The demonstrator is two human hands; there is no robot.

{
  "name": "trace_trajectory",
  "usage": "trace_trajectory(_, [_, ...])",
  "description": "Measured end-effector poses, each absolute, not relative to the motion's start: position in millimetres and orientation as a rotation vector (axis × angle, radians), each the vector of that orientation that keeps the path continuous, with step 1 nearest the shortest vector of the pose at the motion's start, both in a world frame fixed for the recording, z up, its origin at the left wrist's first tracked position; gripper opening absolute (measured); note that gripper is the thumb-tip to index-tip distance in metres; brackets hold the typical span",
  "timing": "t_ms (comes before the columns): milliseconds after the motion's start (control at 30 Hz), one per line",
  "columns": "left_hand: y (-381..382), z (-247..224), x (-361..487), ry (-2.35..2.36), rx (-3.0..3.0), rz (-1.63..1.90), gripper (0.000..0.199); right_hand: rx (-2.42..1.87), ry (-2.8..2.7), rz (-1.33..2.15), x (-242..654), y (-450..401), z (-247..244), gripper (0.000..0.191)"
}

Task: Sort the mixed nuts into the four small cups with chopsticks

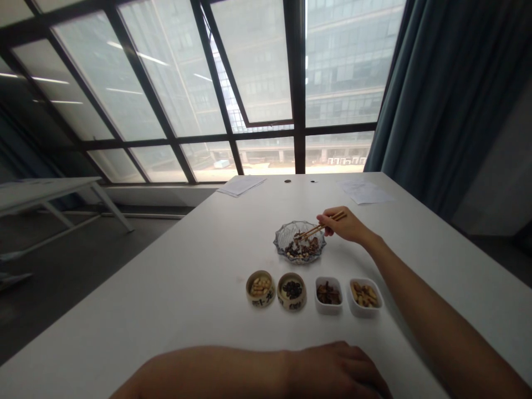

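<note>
Wooden chopsticks (322,225) are held in my right hand (343,223), their tips down in a scalloped glass bowl (279,244) of mixed dark and pale pieces. Nearer to me stand a round pot (250,296) of peanut-like pieces, a round pot (281,300) of dark beans, a white square dish (329,310) of reddish-brown dried pieces and a white square dish (366,313) of yellowish pieces. My left hand (338,370) rests on the table at the bottom edge, below the dishes; its fingertips are cut off or hidden, and I cannot tell how they are set.
Paper sheets lie at the far left (241,185) and far right (366,191) of the white table (187,271). Windows (253,66) stand beyond, a blue curtain (440,100) hangs at right, and another table (45,191) is at left.
</note>
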State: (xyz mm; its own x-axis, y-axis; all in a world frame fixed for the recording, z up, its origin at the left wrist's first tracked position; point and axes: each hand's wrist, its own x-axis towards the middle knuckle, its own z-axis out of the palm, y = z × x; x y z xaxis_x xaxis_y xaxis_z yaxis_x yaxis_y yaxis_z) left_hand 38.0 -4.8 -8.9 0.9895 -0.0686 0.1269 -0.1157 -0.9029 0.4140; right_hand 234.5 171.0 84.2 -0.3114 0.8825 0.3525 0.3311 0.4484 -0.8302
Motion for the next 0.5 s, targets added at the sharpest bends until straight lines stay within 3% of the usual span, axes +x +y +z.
trace_trajectory(500, [-5.7, -8.8, 38.3, -0.1, 2.667, 0.113, 0.04, -1.022, -1.772, 0.765, 220.6, 175.8, 70.6, 0.054])
